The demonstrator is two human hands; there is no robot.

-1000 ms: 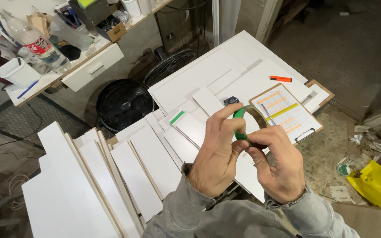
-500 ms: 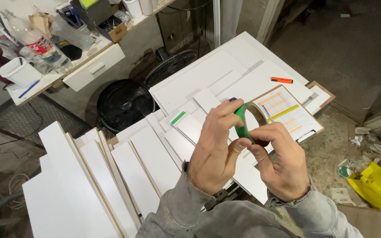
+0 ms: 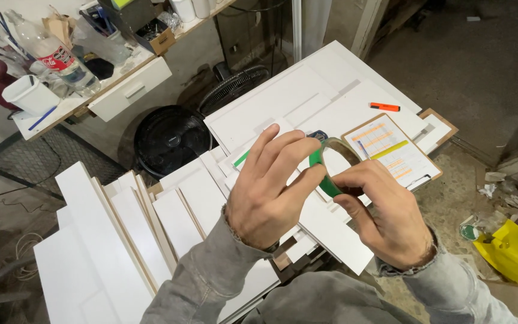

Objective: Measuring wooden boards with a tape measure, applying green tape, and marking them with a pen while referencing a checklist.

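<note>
White panels point(image 3: 307, 108) crowd beneath hands gripping tape roll point(image 3: 326, 171).

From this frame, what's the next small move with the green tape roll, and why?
Probably peel the free end off the green tape roll: the left hand has fingertips pinched at its rim while the right hand grips it from below, above the white panels.
</note>
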